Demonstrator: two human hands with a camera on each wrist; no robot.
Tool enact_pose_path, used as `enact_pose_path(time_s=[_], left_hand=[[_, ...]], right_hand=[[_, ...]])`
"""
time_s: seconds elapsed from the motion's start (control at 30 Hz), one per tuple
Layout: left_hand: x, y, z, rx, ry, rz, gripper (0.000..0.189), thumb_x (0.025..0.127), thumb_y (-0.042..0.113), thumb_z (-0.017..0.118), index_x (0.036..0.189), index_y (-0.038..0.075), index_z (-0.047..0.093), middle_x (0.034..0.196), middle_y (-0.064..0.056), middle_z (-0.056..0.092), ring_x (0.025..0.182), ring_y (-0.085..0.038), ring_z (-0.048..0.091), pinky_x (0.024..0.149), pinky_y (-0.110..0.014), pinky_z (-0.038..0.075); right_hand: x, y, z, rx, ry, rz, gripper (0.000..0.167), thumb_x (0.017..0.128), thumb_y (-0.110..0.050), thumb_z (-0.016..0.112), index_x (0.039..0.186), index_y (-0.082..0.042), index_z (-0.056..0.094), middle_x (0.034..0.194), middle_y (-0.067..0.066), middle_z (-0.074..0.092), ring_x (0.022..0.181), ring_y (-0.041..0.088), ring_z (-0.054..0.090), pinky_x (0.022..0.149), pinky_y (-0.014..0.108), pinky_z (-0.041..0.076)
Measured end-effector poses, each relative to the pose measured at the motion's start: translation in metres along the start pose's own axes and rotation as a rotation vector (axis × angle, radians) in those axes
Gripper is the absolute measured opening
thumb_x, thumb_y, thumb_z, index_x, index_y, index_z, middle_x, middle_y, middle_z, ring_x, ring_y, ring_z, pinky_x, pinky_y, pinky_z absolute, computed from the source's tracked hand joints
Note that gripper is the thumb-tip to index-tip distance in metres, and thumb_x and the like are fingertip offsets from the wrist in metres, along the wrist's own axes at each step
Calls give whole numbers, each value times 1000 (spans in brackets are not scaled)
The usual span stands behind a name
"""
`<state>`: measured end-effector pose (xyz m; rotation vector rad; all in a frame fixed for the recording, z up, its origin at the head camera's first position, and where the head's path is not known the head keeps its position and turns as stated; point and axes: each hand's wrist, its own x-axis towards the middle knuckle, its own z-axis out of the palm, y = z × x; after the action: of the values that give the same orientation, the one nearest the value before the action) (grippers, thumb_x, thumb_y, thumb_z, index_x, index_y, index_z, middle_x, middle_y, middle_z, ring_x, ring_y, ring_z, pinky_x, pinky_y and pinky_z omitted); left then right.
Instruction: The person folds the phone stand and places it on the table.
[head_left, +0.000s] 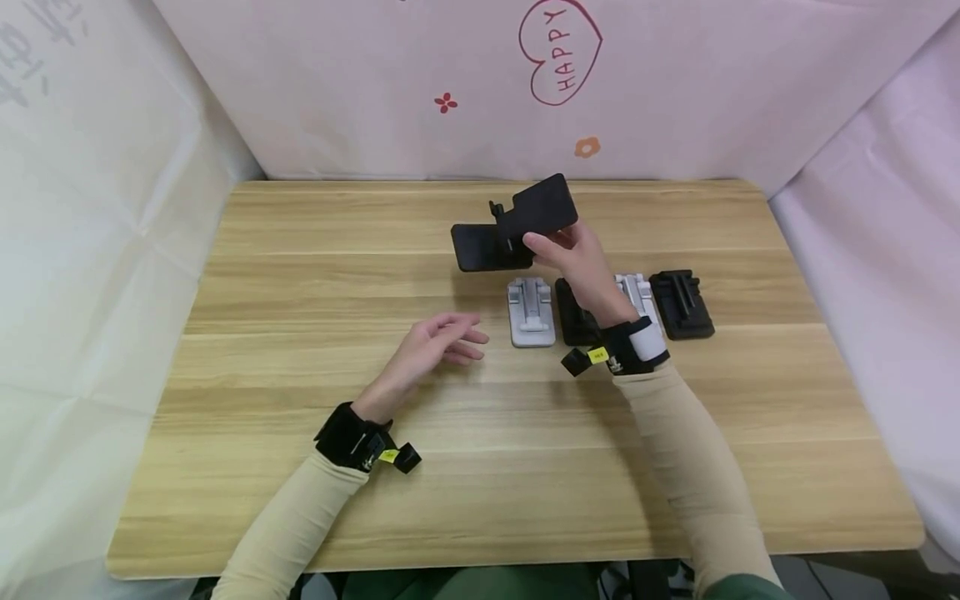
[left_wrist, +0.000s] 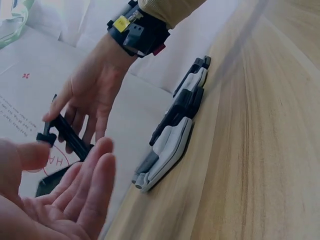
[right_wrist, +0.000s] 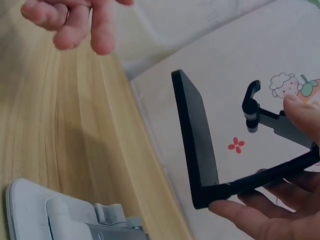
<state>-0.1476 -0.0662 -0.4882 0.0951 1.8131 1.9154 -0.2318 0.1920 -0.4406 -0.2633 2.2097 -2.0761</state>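
Observation:
My right hand (head_left: 581,262) holds a black folding phone stand (head_left: 543,204) above the back middle of the table, its thumb on one side and fingers on the other. The stand is partly unfolded; in the right wrist view its flat plate (right_wrist: 195,135) stands at an angle to the arm. My left hand (head_left: 442,337) hovers over the table with fingers extended, holding nothing. Between the hands lies a folded white phone stand (head_left: 531,312). Beside it are a folded black stand (head_left: 573,317), partly hidden by my right hand, another white one (head_left: 637,292) and another black one (head_left: 682,304).
The folded stands form a row right of the middle of the wooden table (head_left: 300,350). White cloth with printed drawings (head_left: 360,100) hangs behind the table's back edge, and more cloth hangs at both sides. Each wrist wears a black strap with a small camera (head_left: 576,362).

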Motion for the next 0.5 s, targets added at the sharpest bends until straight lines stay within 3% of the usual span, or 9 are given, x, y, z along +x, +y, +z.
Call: enact_pose_path(time_s=[0.2, 0.37, 0.5], left_hand=[[-1, 2, -4, -171, 96, 25, 53, 113, 37, 40, 138, -7, 53, 124, -24, 70, 93, -20, 75, 88, -36, 62], [0, 4, -6, -289, 91, 35, 58, 113, 41, 33, 135, -8, 54, 117, -24, 73, 88, -20, 76, 84, -35, 63], [0, 7, -7, -360, 56, 49, 56, 114, 42, 31, 129, -4, 57, 102, -14, 78, 83, -20, 77, 80, -36, 64]], right_hand=[[-17, -11, -3, 6, -95, -40, 47, 98, -14, 68, 143, -11, 52, 131, 5, 57, 119, 22, 56, 95, 33, 57], [-32, -22, -4, -64, -160, -39, 49, 98, -15, 70, 144, -11, 54, 137, 7, 56, 121, 22, 52, 95, 29, 51], [-43, -31, -7, -155, -192, 16, 54, 98, -19, 72, 148, -12, 53, 143, 7, 55, 117, 22, 49, 92, 28, 47]])
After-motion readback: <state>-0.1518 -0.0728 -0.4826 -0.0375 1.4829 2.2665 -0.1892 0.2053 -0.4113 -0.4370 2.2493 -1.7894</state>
